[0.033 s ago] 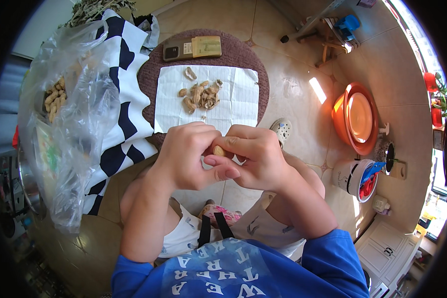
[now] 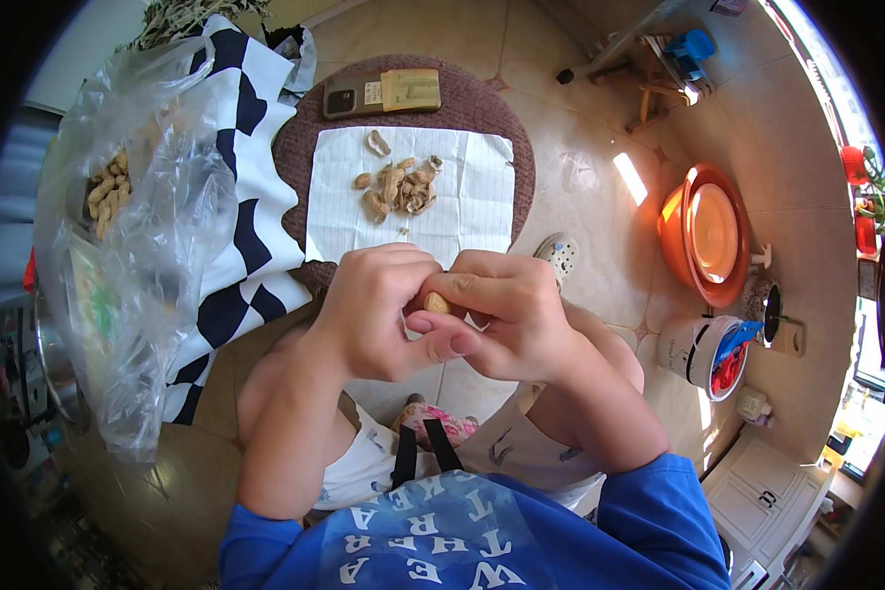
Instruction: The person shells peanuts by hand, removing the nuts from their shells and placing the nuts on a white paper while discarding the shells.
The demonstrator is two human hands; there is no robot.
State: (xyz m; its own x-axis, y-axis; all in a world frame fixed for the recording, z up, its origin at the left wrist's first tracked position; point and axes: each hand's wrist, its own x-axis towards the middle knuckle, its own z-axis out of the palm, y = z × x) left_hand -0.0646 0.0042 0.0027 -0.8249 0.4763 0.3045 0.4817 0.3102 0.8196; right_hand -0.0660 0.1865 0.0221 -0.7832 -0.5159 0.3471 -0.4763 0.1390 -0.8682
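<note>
My left hand [image 2: 379, 310] and my right hand [image 2: 501, 315] are pressed together over my lap, both pinching one peanut [image 2: 437, 302] between thumbs and fingertips. Just beyond them a white paper sheet [image 2: 482, 197] lies on a round brown stool [image 2: 506, 123], with a small heap of peanut shells [image 2: 398, 187] in its middle. At my left a clear plastic bag [image 2: 157, 226] holds whole peanuts [image 2: 106, 192].
A phone [image 2: 349, 96] and a flat yellowish packet [image 2: 411, 88] lie at the stool's far edge. A black-and-white cloth [image 2: 246, 177] drapes beside the stool. Stacked orange basins [image 2: 708, 236] and a white bucket [image 2: 693, 349] stand on the tiled floor at right.
</note>
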